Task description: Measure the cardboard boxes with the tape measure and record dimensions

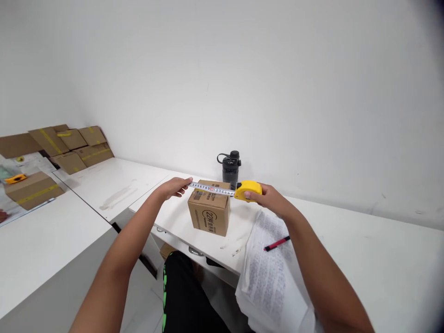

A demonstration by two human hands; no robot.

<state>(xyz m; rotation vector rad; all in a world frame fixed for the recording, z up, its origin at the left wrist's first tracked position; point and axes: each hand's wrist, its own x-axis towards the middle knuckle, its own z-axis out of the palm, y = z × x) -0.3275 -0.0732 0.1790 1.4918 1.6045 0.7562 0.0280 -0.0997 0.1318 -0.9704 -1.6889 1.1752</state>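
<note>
A yellow tape measure is gripped in my right hand, its case just past the right side of a small cardboard box. The numbered metal blade runs out leftward across the top of the box. My left hand pinches the blade's free end between thumb and finger, beyond the box's left edge; its other fingers curl loosely. Upright on the white table, the box has dark print on its front and top. Whether the blade touches the cardboard I cannot tell.
Behind the box stands a dark water bottle. Printed sheets with a red and black pen lie at right, hanging over the table edge. Several taped cartons and another orange tape measure are at far left, near another person's hand.
</note>
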